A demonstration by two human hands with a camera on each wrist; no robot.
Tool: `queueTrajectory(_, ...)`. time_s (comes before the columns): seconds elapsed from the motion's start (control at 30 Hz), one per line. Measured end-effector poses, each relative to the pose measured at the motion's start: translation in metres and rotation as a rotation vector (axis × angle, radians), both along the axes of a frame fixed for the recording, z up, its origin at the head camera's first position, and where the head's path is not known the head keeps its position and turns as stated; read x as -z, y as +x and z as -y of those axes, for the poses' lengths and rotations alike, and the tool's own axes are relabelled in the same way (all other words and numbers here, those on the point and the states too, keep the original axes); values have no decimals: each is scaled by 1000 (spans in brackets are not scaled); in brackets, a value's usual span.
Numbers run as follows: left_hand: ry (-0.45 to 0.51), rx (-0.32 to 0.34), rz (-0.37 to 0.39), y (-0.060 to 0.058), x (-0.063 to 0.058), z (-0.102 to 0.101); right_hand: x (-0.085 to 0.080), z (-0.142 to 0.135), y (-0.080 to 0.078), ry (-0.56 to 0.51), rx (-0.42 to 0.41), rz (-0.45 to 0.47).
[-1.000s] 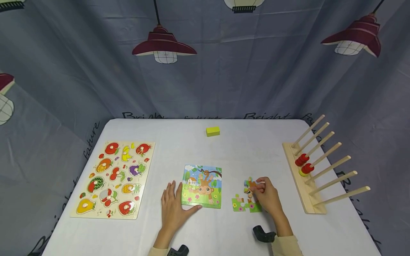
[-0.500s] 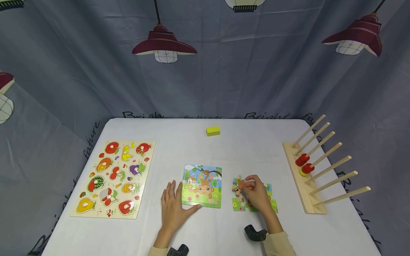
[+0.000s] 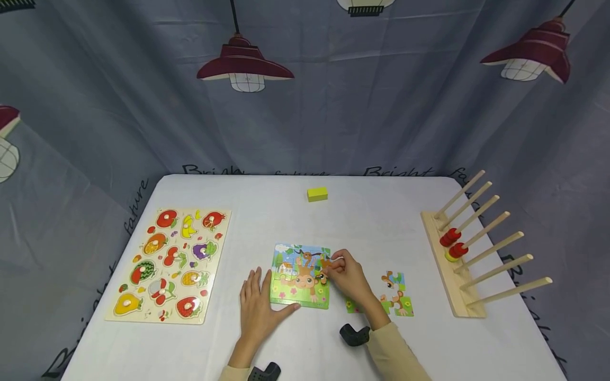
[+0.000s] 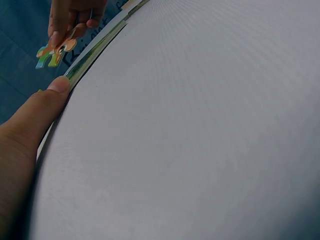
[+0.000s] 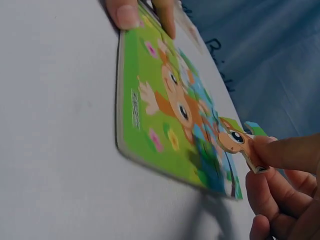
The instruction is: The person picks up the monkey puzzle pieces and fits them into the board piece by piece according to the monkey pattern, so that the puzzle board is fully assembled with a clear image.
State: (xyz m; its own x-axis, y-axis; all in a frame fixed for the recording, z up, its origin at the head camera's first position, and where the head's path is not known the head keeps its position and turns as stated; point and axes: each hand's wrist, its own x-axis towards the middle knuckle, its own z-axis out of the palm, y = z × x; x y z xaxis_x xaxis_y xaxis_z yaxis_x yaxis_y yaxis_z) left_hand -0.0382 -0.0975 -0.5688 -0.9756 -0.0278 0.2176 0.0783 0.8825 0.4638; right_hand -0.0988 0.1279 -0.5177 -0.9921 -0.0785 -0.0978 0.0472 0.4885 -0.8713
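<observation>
My right hand (image 3: 350, 278) pinches a jigsaw piece (image 5: 235, 139) with part of a monkey face, between thumb and fingers. The piece hangs close over the right side of the square monkey jigsaw puzzle (image 3: 292, 297), casting a shadow there in the right wrist view. Fingers spread and straight, my left hand (image 3: 257, 307) lies along the puzzle's left side. Its thumb (image 4: 59, 85) touches the near edge. Several loose jigsaw pieces (image 3: 404, 307) lie to the right of the puzzle, partly hidden behind my right hand and forearm.
On the left lies a fruit peg board (image 3: 209, 264). A yellow block (image 3: 316, 195) sits toward the back of the table (image 3: 267, 211). At the right stands a wooden rack (image 3: 452, 280) of upright-leaning pegs, with red and yellow rings on two of them.
My right hand has carried the jigsaw piece leftward from the loose pieces to over the puzzle's right side. The left hand has stayed in place.
</observation>
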Motion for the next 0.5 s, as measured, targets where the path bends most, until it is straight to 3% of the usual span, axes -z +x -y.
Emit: queueTrajectory(0.5,-13,0,-21,0,-1,-1,13,38,-13,28,-121,-19)
